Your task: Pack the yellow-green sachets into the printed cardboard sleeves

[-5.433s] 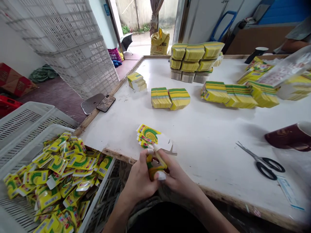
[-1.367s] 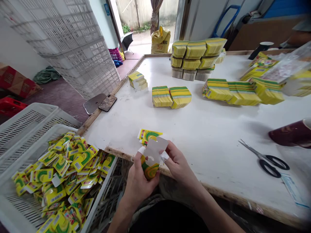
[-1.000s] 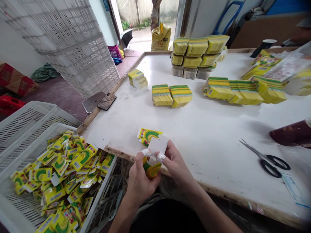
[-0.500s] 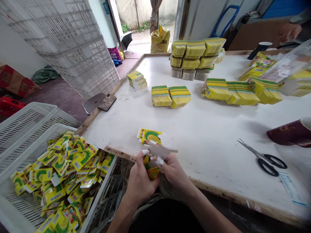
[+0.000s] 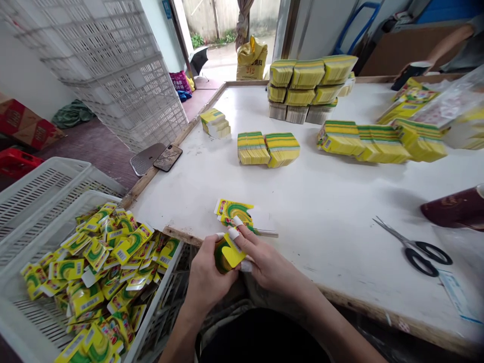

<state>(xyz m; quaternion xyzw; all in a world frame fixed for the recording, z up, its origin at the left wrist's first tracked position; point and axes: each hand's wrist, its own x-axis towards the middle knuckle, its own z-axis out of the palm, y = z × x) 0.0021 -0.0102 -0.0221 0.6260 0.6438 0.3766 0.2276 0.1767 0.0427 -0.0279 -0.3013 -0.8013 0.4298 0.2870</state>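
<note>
A small yellow-and-green carton [image 5: 229, 253] is held over the table's near edge. My left hand [image 5: 207, 272] wraps round its body with the thumb along the top. My right hand [image 5: 264, 259] pinches the carton's yellow flap, its fingers closed on it. White coverings sit on several fingertips. Just beyond the hands, on the white table [image 5: 325, 212], lie flat yellow cartons [image 5: 235, 208] beside a small pile of white cards [image 5: 265, 221]. The inside of the held carton is hidden.
At left, a white crate [image 5: 49, 322] holds many filled-looking cartons. Rows of flat cartons [image 5: 268, 149] and a taller stack [image 5: 308, 85] stand farther back. Scissors [image 5: 412, 247], a maroon cup [image 5: 454, 206] and a phone [image 5: 168, 158] lie around. A co-worker's arm [image 5: 446, 48] reaches a dark cup.
The pale card piece in my right hand no longer shows; those fingers now press the carton's flap. At the far right, the co-worker's hand has come down to the dark cup.
</note>
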